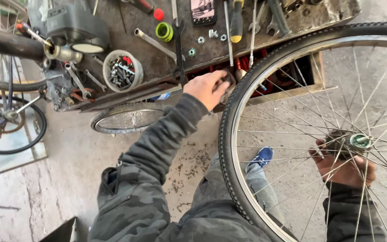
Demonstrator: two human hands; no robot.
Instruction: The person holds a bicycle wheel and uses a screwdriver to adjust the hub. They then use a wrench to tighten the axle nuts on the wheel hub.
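The bicycle wheel (292, 134) is standing upright beside the workbench (157, 58), its knobbly black tyre just brushing the bench's front edge, with open concrete floor (59, 179) below. The right hand (346, 163) is cupping the metal hub (359, 142) through thin shiny spokes. The left hand (208, 87) is reaching over the bench edge, fingers curling around something dark, near the tub of bolts (122, 70).
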